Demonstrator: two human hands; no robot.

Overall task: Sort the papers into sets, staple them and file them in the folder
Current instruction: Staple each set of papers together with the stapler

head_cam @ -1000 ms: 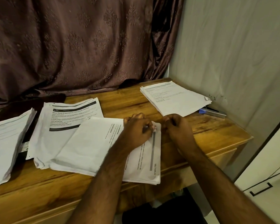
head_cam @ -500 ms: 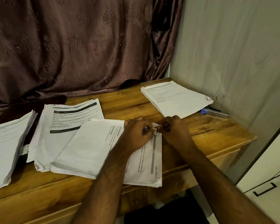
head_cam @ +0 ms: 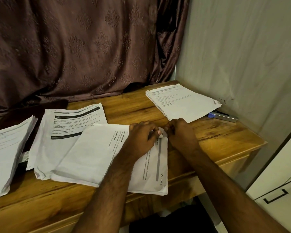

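Observation:
A set of printed papers point(head_cam: 94, 153) lies turned sideways on the wooden table point(head_cam: 225, 140), its near edge hanging over the front. My left hand point(head_cam: 141, 138) rests on the set and pinches its far right corner point(head_cam: 160, 135), which is curled up. My right hand point(head_cam: 181, 132) has its fingers curled and meets the same corner from the right. A silver stapler with a blue end point(head_cam: 223, 116) lies at the back right against the wall.
Another paper stack point(head_cam: 181, 100) sits at the back right, partly over the stapler. A printed stack with a black header point(head_cam: 71, 125) lies under the sideways set. A further stack point(head_cam: 5, 152) is at the far left. A brown curtain point(head_cam: 74, 47) hangs behind.
Both hands stay at the paper's corner with only small finger movements. The camera view has shifted slightly; the papers have not moved.

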